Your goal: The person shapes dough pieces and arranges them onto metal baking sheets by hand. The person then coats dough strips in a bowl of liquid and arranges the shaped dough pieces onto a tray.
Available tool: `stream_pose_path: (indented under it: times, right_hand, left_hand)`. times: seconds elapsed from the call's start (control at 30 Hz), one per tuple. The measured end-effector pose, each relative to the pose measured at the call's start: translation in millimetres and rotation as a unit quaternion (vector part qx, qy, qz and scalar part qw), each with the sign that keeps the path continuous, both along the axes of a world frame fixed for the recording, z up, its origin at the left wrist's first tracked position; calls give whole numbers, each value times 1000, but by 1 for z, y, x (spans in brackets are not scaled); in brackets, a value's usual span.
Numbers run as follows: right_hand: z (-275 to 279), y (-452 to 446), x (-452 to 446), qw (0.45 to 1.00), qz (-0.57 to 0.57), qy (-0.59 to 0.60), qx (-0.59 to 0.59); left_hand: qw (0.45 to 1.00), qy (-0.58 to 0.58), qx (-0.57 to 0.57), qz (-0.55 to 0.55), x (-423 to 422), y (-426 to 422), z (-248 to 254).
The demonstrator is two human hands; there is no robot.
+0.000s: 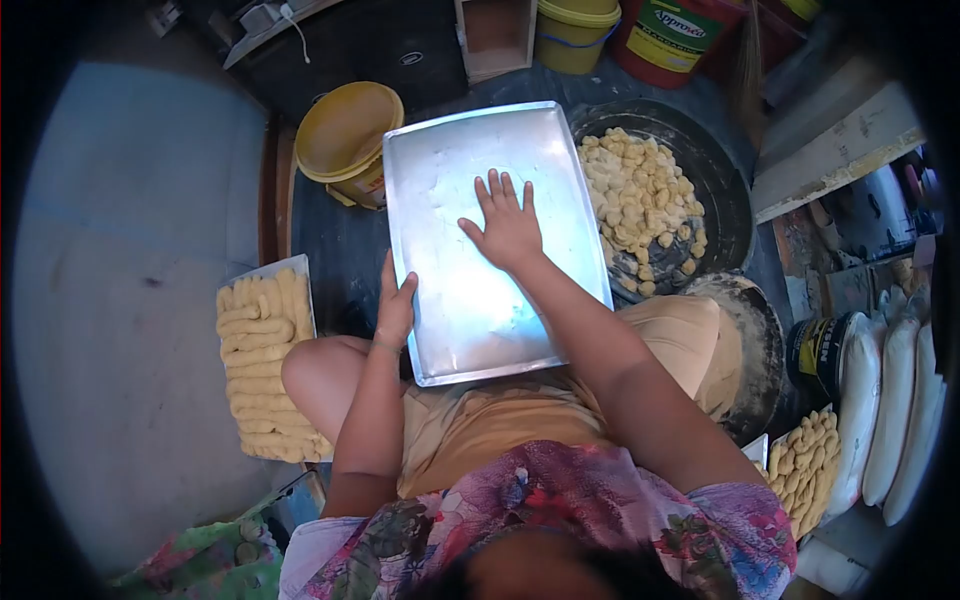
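Note:
A shiny metal baking tray (450, 300) lies across my lap, tilted a little, its inside facing up. My left hand (396, 305) grips the tray's left rim, with the thumb over the edge and the other fingers partly hidden beyond it. Flat on the tray's surface rests my right hand (508, 222), its fingers spread and nothing in them. Right of the tray, a wide black basin (735, 190) holds a heap of small pale dough pieces (640, 190) dusted with flour.
A yellow bucket (348, 135) stands behind the tray's left corner. To my left, a tray holds rows of dough strips (262, 350); more dough pieces (805, 465) sit at lower right. A floury basin (762, 340), filled plastic bags (890, 420) and a red margarine bucket (670, 40) are also around me.

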State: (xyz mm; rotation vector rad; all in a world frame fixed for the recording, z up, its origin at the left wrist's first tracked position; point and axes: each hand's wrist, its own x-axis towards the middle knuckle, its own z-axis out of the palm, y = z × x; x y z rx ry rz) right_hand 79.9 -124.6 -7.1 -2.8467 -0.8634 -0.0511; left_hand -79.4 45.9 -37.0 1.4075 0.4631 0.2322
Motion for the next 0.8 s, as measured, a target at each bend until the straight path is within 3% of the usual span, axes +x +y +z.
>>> stream_pose_path:
  times: [0.03, 0.1, 0.17, 0.2, 0.23, 0.3, 0.33, 0.37, 0.4, 0.47, 0.57, 0.7, 0.77, 0.8]
  right_hand:
    - [0, 0, 0, 1000, 1, 6, 4]
    - [-1, -4, 3, 998, 27, 38, 43]
    - [18, -15, 6, 990, 64, 110, 61]
    - [16, -27, 14, 970, 105, 159, 154]
    - [24, -42, 20, 919, 84, 255, 290]
    - [41, -78, 32, 734, 39, 417, 534]
    - [39, -99, 42, 670, -38, 438, 598]
    - [18, -119, 61, 701, -50, 342, 623]
    - [32, -142, 68, 704, -145, 343, 605]
    - [-16, -179, 102, 701, -225, 250, 629]
    - [-96, -222, 141, 716, -325, 232, 572]
    - [-170, -246, 157, 826, -386, 210, 354]
    - [-212, -251, 159, 862, -389, 201, 257]
    - [-225, -245, 158, 858, -426, 208, 197]
  left_hand:
    - [990, 37, 135, 2, -1, 2, -1]
    - [911, 107, 398, 2, 0, 3, 8]
    - [861, 126, 492, -14, 8, -10, 37]
    - [841, 114, 527, -30, 16, -16, 42]
    - [821, 101, 560, -46, 25, -23, 46]
    - [819, 50, 567, -74, 54, -38, 58]
    - [811, 32, 577, -88, 73, -48, 64]
    - [803, 15, 587, -103, 93, -58, 69]
    - [798, -11, 593, -110, 116, -70, 72]
    - [784, -23, 608, -122, 165, -99, 84]
    - [778, -82, 609, -127, 242, -129, 81]
    - [775, -100, 615, -104, 303, -158, 52]
    - [767, -48, 630, -112, 308, -162, 28]
    - [760, -84, 637, -100, 305, -164, 31]
